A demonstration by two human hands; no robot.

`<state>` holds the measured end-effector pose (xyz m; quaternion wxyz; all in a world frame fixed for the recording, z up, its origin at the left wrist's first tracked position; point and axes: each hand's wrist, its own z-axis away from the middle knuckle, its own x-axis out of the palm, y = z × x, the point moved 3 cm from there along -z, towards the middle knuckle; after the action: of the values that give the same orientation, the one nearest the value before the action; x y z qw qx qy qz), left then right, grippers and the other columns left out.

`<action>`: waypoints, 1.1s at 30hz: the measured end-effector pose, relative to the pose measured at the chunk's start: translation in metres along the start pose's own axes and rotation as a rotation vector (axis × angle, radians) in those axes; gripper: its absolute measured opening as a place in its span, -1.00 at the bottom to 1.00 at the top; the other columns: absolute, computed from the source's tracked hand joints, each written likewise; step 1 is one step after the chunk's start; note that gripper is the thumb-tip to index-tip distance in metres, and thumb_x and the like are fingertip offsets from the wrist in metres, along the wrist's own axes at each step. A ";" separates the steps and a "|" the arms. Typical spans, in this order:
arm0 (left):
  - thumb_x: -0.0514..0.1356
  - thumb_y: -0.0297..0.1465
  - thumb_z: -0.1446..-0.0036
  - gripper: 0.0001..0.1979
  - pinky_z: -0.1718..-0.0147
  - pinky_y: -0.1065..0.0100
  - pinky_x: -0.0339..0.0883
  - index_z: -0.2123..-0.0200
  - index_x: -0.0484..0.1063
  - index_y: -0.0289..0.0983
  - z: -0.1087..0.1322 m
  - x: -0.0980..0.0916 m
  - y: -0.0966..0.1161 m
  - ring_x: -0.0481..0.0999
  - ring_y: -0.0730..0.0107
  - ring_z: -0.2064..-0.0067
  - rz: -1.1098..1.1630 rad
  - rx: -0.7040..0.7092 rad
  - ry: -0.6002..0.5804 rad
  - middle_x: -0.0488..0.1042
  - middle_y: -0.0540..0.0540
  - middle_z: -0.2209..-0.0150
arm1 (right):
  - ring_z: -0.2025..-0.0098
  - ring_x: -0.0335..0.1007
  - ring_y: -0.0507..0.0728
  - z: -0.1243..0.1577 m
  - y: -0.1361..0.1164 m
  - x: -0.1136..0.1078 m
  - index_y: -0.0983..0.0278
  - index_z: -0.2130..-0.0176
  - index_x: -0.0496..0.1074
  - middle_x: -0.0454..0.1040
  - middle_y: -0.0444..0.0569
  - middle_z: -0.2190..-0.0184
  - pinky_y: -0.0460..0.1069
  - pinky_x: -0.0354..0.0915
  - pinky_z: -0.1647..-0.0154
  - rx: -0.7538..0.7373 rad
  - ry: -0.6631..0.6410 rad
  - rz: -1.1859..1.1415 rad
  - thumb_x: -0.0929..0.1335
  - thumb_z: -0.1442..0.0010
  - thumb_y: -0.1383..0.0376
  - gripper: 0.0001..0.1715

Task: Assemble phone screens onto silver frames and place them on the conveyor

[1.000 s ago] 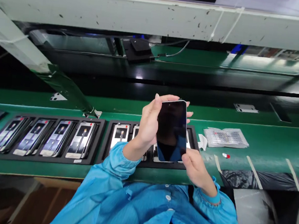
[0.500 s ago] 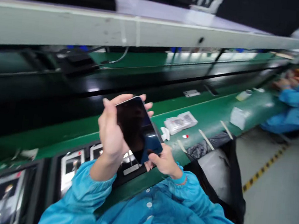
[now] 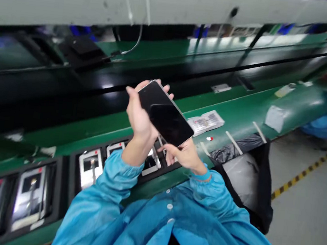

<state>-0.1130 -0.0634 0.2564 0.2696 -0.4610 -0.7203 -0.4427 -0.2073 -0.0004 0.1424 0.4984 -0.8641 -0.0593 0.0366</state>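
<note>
- in the head view, the phone (image 3: 165, 117) is raised above the green bench (image 3: 249, 112), in front of you, its dark glass facing up toward you and its long sides slanting down to the right.
- your left hand (image 3: 141, 118) is curled around the upper part — thumb along the near long edge, fingers passing behind, tips showing past the far edge.
- your right hand (image 3: 186, 154) is half closed at the lower end, thumb out just below it; you can't tell from here whether it grips or only touches.
- it should handle as a stiff, flat slab, light enough for one hand; the glass looks smooth, likely slippery and easily scratched or cracked.
- best hold is by the long edges with the back cradled — keep pressure and fingerprints off the glass, and mind the corners.
- below your forearms, silver-backed panels (image 3: 90, 167) lie in a black tray (image 3: 72, 175).
- beyond your right hand, a clear packet (image 3: 207, 122) lies on the bench.
</note>
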 end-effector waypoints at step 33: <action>-0.31 0.05 -0.64 -0.39 0.17 0.15 0.64 -0.22 0.26 -0.27 0.014 0.025 -0.009 0.65 0.22 0.12 -0.107 -0.293 -0.136 0.58 -0.23 0.03 | 0.46 0.46 0.04 0.016 -0.036 -0.058 0.33 0.34 0.56 0.44 -0.01 0.50 -0.08 0.41 0.43 -0.174 0.053 -0.134 0.27 -0.57 -0.15 -0.28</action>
<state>-0.1315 -0.0415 0.2666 0.1262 -0.4851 -0.6883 -0.5244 -0.2695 0.0231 0.1654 0.4241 -0.8990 -0.1065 -0.0247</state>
